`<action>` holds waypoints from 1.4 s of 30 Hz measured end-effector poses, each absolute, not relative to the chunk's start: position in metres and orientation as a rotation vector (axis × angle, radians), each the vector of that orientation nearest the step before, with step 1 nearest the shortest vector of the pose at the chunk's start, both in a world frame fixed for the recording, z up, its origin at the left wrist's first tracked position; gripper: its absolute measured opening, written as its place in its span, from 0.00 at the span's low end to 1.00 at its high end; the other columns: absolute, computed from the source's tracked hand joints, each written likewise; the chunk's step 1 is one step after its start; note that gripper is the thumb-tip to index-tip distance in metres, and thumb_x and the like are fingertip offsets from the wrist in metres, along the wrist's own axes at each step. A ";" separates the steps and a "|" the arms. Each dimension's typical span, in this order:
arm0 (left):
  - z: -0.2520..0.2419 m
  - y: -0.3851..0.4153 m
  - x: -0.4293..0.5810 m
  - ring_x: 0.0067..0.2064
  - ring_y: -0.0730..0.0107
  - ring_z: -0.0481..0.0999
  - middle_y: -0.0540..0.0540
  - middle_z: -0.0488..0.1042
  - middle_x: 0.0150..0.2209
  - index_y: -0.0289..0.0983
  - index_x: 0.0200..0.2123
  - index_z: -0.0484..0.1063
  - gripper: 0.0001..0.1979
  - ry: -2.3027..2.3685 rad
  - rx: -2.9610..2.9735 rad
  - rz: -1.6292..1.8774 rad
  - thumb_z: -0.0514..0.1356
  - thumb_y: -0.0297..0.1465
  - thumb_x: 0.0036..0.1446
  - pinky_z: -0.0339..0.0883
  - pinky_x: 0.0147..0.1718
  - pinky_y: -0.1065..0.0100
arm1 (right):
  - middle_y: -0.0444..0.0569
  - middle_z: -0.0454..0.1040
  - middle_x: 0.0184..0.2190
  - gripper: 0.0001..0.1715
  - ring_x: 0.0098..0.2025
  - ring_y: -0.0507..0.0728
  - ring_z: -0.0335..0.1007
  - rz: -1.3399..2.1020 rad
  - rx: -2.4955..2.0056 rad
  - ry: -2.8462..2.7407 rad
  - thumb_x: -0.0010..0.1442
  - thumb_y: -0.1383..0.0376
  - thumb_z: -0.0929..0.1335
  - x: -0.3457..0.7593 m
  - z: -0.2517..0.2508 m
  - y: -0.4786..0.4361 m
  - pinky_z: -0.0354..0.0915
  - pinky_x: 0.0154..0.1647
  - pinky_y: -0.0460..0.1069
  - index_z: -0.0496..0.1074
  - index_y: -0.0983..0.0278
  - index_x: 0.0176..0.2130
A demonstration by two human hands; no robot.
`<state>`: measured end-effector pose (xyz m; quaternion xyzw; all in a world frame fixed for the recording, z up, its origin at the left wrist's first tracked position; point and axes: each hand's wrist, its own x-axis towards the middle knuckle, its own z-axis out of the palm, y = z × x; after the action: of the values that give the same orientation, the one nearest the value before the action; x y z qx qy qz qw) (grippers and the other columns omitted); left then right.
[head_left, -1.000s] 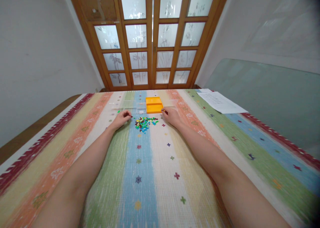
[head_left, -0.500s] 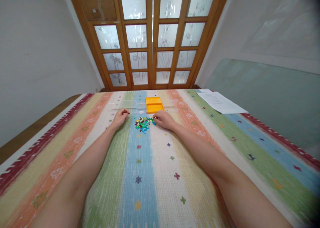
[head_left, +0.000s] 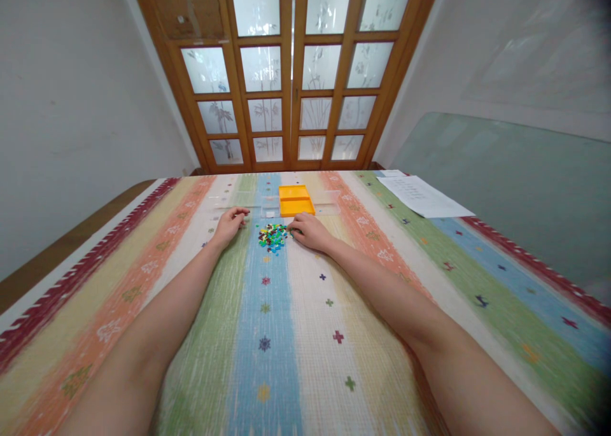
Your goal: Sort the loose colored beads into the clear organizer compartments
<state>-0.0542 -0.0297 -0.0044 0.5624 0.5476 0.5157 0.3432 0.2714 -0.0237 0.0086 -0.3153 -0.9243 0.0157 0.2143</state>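
2 bare hands at a pile of small coloured pieces, with an open yellow box just behind.
Head view: no brand can be made out; the sheet (head_left: pixel 420 195) at the right of the tabletop (head_left: pixel 310 334) bears rows of print too small to read, and a small white label (head_left: pixel 270 214) left of the yellow box (head_left: pixel 296 208) shows no legible text. The pieces (head_left: pixel 271 239) lie loose at mixed angles between the hands, sharing no direction; each of the box's 2 halves has its long axis running left to right. The left hand (head_left: pixel 231 225), left of the pile, has its fingers pinching a tiny dark piece (head_left: pixel 248 214). The right hand (head_left: pixel 309 230) has curled fingers at the pile's right edge; whether they pinch anything, I cannot tell.
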 end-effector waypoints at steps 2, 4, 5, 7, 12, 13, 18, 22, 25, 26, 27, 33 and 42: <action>-0.004 -0.030 -0.054 0.31 0.72 0.74 0.44 0.79 0.45 0.37 0.44 0.77 0.17 1.419 1.447 1.350 0.60 0.38 0.53 0.67 0.30 0.71 | 0.53 0.76 0.42 0.14 0.47 0.61 0.68 0.047 -0.891 -2.555 0.69 0.64 0.67 0.271 0.007 -0.023 0.59 0.50 0.53 0.81 0.61 0.49; -0.005 -0.030 -0.054 0.31 0.72 0.75 0.44 0.80 0.45 0.36 0.45 0.78 0.17 1.420 1.431 1.356 0.60 0.37 0.54 0.68 0.31 0.70 | 0.54 0.76 0.43 0.14 0.48 0.61 0.67 0.051 -0.899 -2.546 0.70 0.63 0.67 0.270 0.006 -0.023 0.59 0.50 0.53 0.81 0.61 0.50; -0.005 -0.029 -0.054 0.31 0.72 0.75 0.44 0.80 0.45 0.36 0.46 0.78 0.18 1.421 1.421 1.356 0.60 0.37 0.54 0.68 0.32 0.70 | 0.54 0.76 0.43 0.14 0.48 0.61 0.67 0.050 -0.901 -2.542 0.70 0.63 0.67 0.270 0.006 -0.023 0.59 0.50 0.53 0.81 0.61 0.50; -0.006 -0.029 -0.054 0.31 0.71 0.75 0.44 0.80 0.45 0.36 0.47 0.78 0.19 1.427 1.400 1.355 0.60 0.37 0.54 0.70 0.33 0.69 | 0.54 0.75 0.43 0.13 0.48 0.61 0.67 0.054 -0.896 -2.541 0.69 0.63 0.68 0.270 0.006 -0.024 0.59 0.50 0.53 0.81 0.61 0.49; -0.006 -0.028 -0.054 0.31 0.72 0.75 0.42 0.80 0.48 0.36 0.51 0.78 0.21 1.437 1.364 1.354 0.61 0.37 0.55 0.71 0.35 0.67 | 0.54 0.75 0.43 0.10 0.47 0.61 0.67 0.070 -0.883 -2.544 0.68 0.64 0.68 0.268 0.007 -0.025 0.58 0.50 0.52 0.80 0.62 0.44; -0.005 -0.028 -0.054 0.31 0.72 0.75 0.42 0.80 0.49 0.36 0.51 0.78 0.21 1.438 1.362 1.353 0.61 0.37 0.55 0.71 0.34 0.67 | 0.53 0.75 0.43 0.09 0.47 0.61 0.67 0.068 -0.888 -2.544 0.68 0.65 0.68 0.268 0.007 -0.025 0.58 0.50 0.52 0.80 0.62 0.43; -0.008 -0.025 -0.055 0.31 0.75 0.75 0.41 0.78 0.55 0.37 0.57 0.75 0.25 1.389 1.354 1.365 0.61 0.34 0.54 0.72 0.34 0.68 | 0.53 0.76 0.42 0.10 0.47 0.61 0.67 0.056 -0.898 -2.526 0.68 0.63 0.69 0.269 0.006 -0.023 0.58 0.49 0.52 0.80 0.62 0.45; -0.012 -0.025 -0.055 0.31 0.74 0.75 0.42 0.78 0.53 0.38 0.59 0.73 0.27 1.395 1.464 1.350 0.60 0.34 0.56 0.72 0.35 0.67 | 0.53 0.76 0.42 0.09 0.47 0.60 0.68 0.078 -0.890 -2.537 0.68 0.63 0.69 0.269 0.008 -0.023 0.59 0.48 0.51 0.81 0.62 0.44; -0.011 -0.028 -0.051 0.34 0.70 0.75 0.44 0.79 0.48 0.38 0.55 0.76 0.22 1.490 1.726 1.301 0.58 0.32 0.58 0.72 0.37 0.66 | 0.52 0.77 0.41 0.08 0.46 0.60 0.69 0.103 -0.922 -2.523 0.67 0.64 0.70 0.267 0.008 -0.023 0.59 0.48 0.51 0.81 0.62 0.42; -0.010 -0.030 -0.050 0.35 0.69 0.75 0.44 0.79 0.47 0.39 0.53 0.77 0.20 1.525 1.834 1.280 0.58 0.31 0.58 0.72 0.38 0.65 | 0.52 0.77 0.40 0.07 0.45 0.60 0.69 0.106 -0.940 -2.515 0.66 0.64 0.70 0.266 0.008 -0.024 0.59 0.47 0.51 0.81 0.62 0.41; -0.008 -0.032 -0.048 0.36 0.68 0.75 0.44 0.80 0.46 0.39 0.52 0.78 0.20 1.553 1.935 1.260 0.58 0.29 0.58 0.71 0.40 0.64 | 0.52 0.77 0.39 0.07 0.45 0.59 0.69 0.103 -0.957 -2.508 0.66 0.65 0.70 0.265 0.008 -0.024 0.59 0.47 0.51 0.80 0.62 0.40; 0.002 -0.045 -0.036 0.39 0.64 0.76 0.44 0.79 0.43 0.39 0.48 0.80 0.14 1.497 2.305 1.079 0.56 0.29 0.63 0.70 0.42 0.63 | 0.51 0.78 0.36 0.06 0.42 0.59 0.70 0.110 -0.980 -2.431 0.65 0.66 0.70 0.263 0.007 -0.023 0.59 0.44 0.50 0.78 0.63 0.37; 0.010 -0.051 -0.028 0.49 0.59 0.75 0.45 0.79 0.41 0.41 0.36 0.81 0.12 1.315 2.579 0.800 0.57 0.23 0.57 0.67 0.54 0.57 | 0.45 0.78 0.33 0.05 0.35 0.54 0.70 0.417 -1.013 -2.120 0.62 0.67 0.68 0.267 0.004 -0.019 0.60 0.38 0.47 0.75 0.62 0.38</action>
<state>-0.0278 -0.0507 0.0095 0.8567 0.4367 0.2658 0.0690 0.2671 -0.0187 0.0043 -0.3944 -0.8258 0.1626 0.3689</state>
